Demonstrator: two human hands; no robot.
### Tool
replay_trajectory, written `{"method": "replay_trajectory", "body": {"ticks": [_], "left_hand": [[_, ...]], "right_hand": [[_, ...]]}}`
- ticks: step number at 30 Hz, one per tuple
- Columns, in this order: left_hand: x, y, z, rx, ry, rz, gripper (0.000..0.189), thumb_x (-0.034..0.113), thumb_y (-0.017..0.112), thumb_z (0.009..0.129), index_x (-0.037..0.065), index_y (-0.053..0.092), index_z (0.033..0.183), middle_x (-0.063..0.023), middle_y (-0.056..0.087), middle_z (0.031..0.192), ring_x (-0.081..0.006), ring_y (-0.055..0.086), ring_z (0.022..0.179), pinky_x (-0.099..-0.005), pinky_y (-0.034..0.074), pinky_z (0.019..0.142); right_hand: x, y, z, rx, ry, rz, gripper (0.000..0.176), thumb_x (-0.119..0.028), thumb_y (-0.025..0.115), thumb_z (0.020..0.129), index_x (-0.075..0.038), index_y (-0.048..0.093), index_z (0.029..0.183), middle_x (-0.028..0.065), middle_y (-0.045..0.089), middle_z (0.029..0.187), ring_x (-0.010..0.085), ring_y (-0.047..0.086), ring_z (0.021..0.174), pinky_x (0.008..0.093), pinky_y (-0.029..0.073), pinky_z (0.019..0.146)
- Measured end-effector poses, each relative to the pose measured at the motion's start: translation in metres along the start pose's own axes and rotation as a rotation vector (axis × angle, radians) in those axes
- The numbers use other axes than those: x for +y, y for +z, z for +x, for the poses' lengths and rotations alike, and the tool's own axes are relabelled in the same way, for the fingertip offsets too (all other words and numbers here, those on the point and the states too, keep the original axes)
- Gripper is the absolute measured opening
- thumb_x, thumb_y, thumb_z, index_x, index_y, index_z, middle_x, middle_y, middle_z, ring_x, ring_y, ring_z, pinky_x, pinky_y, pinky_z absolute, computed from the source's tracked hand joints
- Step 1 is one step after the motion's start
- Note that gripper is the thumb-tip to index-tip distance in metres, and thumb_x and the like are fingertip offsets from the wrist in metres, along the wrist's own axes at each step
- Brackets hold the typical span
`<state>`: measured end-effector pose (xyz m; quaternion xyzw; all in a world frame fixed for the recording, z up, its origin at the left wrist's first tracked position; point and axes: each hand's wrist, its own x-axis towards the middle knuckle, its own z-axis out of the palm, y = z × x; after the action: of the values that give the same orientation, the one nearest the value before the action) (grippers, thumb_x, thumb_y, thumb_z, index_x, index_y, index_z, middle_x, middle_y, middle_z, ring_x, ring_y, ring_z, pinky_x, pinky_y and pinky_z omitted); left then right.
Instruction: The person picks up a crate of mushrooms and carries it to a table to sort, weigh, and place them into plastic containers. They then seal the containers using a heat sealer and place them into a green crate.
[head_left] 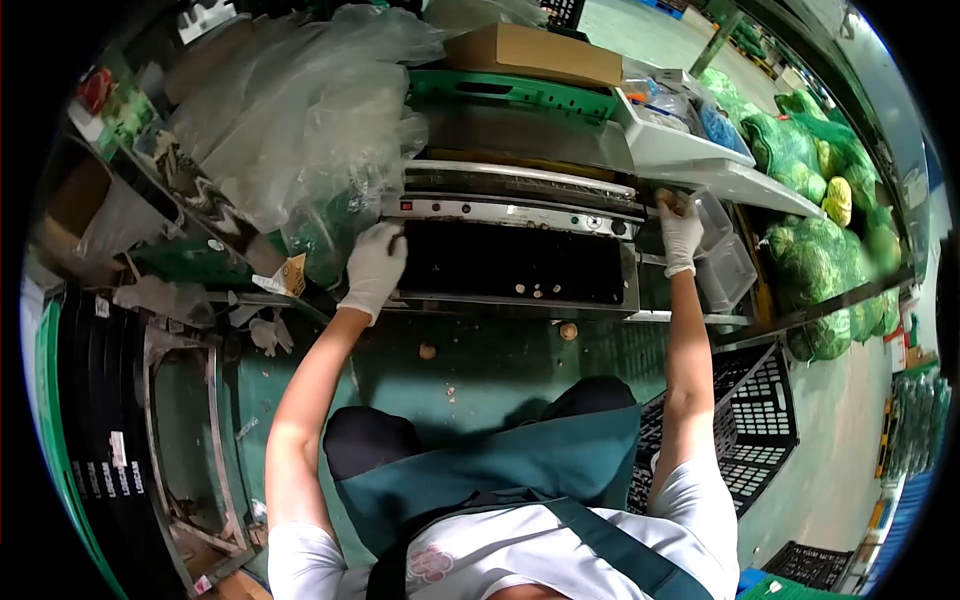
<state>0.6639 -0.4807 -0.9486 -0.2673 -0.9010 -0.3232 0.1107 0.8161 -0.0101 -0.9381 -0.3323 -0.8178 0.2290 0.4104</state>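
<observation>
A wrapping machine with a metal control strip (510, 213) and a black front plate (500, 262) stands before me. My left hand (377, 266), in a white glove, is at the left end of the strip, its fingers curled in; what they hold, if anything, is hidden. Beyond the machine's right end is my right hand (682, 232), also gloved, with bent fingers and brownish tips. I cannot make out what is in them. Clear plastic trays (725, 268) sit just right of that hand. Several small pale bits (538, 291) lie on the black plate.
Crumpled clear plastic film (310, 120) is heaped at the left. Behind the machine are a green crate (515, 92) and a cardboard box (545, 55). Netted green vegetables (815, 265) are stacked at the right. A black crate (755, 425) stands by my right arm; scraps dot the green floor (490, 370).
</observation>
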Motion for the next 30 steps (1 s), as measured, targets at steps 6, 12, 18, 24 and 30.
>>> {"method": "replay_trajectory", "body": {"ticks": [6,12,18,24,30], "left_hand": [[-0.067,0.024,0.01,-0.09,-0.646,-0.388,0.041,0.033,0.05,0.087,0.0,0.055,0.111,-0.0159,0.057,0.111,-0.0286,0.053,0.103,-0.035,0.041,0.087],[-0.117,0.074,0.028,-0.416,-1.016,-1.669,0.038,0.033,0.037,0.094,0.007,0.053,0.118,-0.0079,0.059,0.11,-0.021,0.054,0.098,-0.0303,0.041,0.087],[-0.111,0.078,0.037,-0.485,-0.977,-1.623,0.047,0.042,0.034,0.092,0.006,0.059,0.109,-0.0083,0.063,0.096,-0.0205,0.058,0.086,-0.0308,0.046,0.077],[-0.052,0.048,0.036,-0.452,-0.936,-1.405,0.042,0.037,0.038,0.094,0.009,0.048,0.124,-0.0048,0.056,0.113,-0.0173,0.052,0.095,-0.0289,0.041,0.084],[-0.099,0.072,0.038,-0.389,-0.845,-1.592,0.043,0.043,0.04,0.091,0.009,0.055,0.114,-0.0065,0.061,0.103,-0.0205,0.056,0.086,-0.0313,0.045,0.077]], "right_hand": [[0.051,-0.038,-0.028,-0.144,0.089,-0.451,0.029,-0.029,0.062,0.072,-0.005,0.065,0.088,0.0159,0.065,0.078,0.0331,0.063,0.07,0.0412,0.05,0.066],[0.073,-0.016,-0.083,-0.856,0.555,0.337,0.024,-0.024,0.05,0.086,-0.006,0.064,0.095,0.0024,0.064,0.079,0.0132,0.06,0.071,0.0298,0.049,0.063],[0.128,0.056,-0.098,-0.86,0.887,0.923,0.033,-0.035,0.047,0.09,-0.008,0.062,0.1,0.0015,0.064,0.083,0.0154,0.061,0.07,0.031,0.05,0.06],[0.092,0.044,-0.094,-0.821,0.992,0.952,0.033,-0.035,0.046,0.09,-0.008,0.062,0.101,0.0017,0.064,0.084,0.0154,0.061,0.07,0.0307,0.05,0.061],[0.091,0.008,-0.1,-0.786,0.982,0.936,0.034,-0.035,0.046,0.09,-0.007,0.062,0.101,0.002,0.064,0.085,0.0155,0.061,0.071,0.0304,0.05,0.062]]}}
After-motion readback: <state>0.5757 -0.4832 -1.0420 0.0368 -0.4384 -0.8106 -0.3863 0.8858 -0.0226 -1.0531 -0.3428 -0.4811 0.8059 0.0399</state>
